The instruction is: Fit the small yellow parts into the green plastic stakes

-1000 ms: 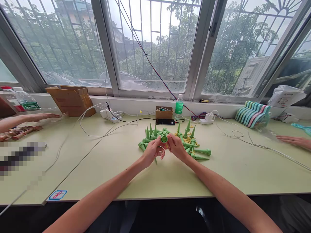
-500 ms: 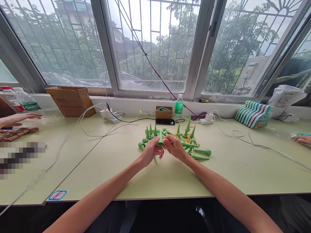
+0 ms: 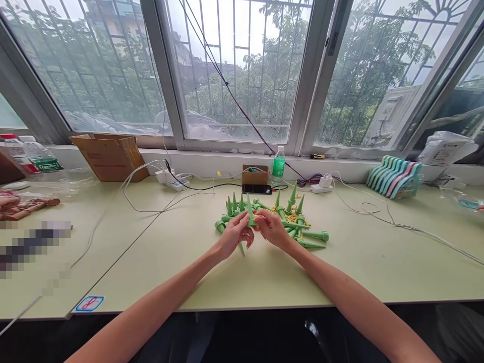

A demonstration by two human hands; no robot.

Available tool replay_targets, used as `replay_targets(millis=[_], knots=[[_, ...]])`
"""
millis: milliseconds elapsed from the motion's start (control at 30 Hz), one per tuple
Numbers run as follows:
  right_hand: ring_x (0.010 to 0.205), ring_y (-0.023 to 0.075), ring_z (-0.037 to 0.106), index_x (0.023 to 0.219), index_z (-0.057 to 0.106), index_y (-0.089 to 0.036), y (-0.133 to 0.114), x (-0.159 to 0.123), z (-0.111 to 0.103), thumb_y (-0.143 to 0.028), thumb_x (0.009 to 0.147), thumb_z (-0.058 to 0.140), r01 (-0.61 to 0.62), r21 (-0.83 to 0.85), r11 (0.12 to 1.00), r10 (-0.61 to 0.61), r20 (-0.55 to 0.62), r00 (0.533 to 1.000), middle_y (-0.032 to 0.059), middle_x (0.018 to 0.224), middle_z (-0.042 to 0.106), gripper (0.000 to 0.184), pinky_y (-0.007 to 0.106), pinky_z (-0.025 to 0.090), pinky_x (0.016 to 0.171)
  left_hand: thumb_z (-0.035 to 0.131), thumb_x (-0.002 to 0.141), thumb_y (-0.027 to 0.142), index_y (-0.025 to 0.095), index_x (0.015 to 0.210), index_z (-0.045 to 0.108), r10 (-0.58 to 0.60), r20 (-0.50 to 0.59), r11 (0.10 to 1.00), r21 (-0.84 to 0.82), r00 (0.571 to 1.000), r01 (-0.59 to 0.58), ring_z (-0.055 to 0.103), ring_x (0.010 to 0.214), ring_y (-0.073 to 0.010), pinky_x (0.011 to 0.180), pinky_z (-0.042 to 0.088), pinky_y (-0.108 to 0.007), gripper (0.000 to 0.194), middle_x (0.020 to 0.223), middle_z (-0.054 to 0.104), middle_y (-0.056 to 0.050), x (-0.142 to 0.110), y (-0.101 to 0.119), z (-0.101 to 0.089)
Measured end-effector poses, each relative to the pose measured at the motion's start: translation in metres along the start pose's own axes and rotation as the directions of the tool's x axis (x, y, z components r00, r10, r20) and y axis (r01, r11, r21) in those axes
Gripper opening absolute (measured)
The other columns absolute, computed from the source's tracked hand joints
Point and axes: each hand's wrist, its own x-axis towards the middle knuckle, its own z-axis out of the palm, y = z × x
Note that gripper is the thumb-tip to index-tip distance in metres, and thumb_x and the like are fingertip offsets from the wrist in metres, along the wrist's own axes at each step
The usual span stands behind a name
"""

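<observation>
Both my hands meet over the middle of the pale green table point(image 3: 196, 272). My left hand point(image 3: 234, 235) and my right hand point(image 3: 270, 229) pinch the base of one green plastic cone spike point(image 3: 250, 212), held upright with its tip pointing up. A second green spike pokes out below my left hand, its tip down towards the table. Just behind my hands lies a heap of green cone spikes point(image 3: 298, 222), some standing, some lying, with small yellow pieces point(image 3: 290, 218) scattered among them.
A black phone point(image 3: 257, 189), a small cardboard box point(image 3: 255, 175) and a green-labelled bottle point(image 3: 279, 165) stand behind the heap. White cables and a power strip point(image 3: 172, 181) cross the table. A brown carton point(image 3: 111, 155) sits back left, pastel hangers point(image 3: 395, 177) back right.
The spike in my hands turned from showing its round end to standing tip-up. Other people's hands at the far left and far right have drawn back out of view.
</observation>
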Motion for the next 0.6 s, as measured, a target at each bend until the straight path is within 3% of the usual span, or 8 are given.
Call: replay_targets(millis=[167,300,600], knots=[[0.046,0.009,0.047,0.079,0.047,-0.02,-0.0005,0.0005,0.0016,-0.051,0.091,0.044,0.0,0.043,0.999,0.0,-0.007,1.0,-0.0022,0.06,0.052,0.033,0.024,0.047,0.052,0.055,0.086,0.049,0.016,0.122,0.048,0.026,-0.025,0.997,0.078,0.999,-0.024,0.053,0.045,-0.0123,0.04,0.042,-0.023,0.049,0.052,0.047,0.005,-0.0005,-0.0017,-0.0006],[0.046,0.0072,0.041,0.074,0.044,-0.02,-0.0016,0.0006,0.0003,-0.05,0.093,0.043,0.006,-0.02,1.0,-0.006,-0.008,1.0,-0.0008,0.065,0.055,0.035,0.022,0.04,0.047,0.053,0.086,0.05,0.018,0.127,0.049,0.069,-0.008,0.984,0.165,0.998,-0.067,0.054,0.046,-0.0109,0.041,0.045,-0.023,0.052,0.06,0.052,0.003,-0.0017,-0.0011,0.0005],[0.047,0.0089,0.028,0.066,0.037,-0.02,0.0008,0.0007,-0.0014,-0.044,0.095,0.04,0.075,-0.174,0.982,-0.086,-0.054,0.995,-0.0077,0.048,0.029,0.038,0.024,0.034,0.052,0.049,0.089,0.049,0.022,0.129,0.047,0.173,0.003,0.937,0.307,0.985,-0.165,0.058,0.048,-0.0094,0.038,0.05,-0.024,0.048,0.086,0.055,-0.003,0.0003,-0.0065,0.0008]])
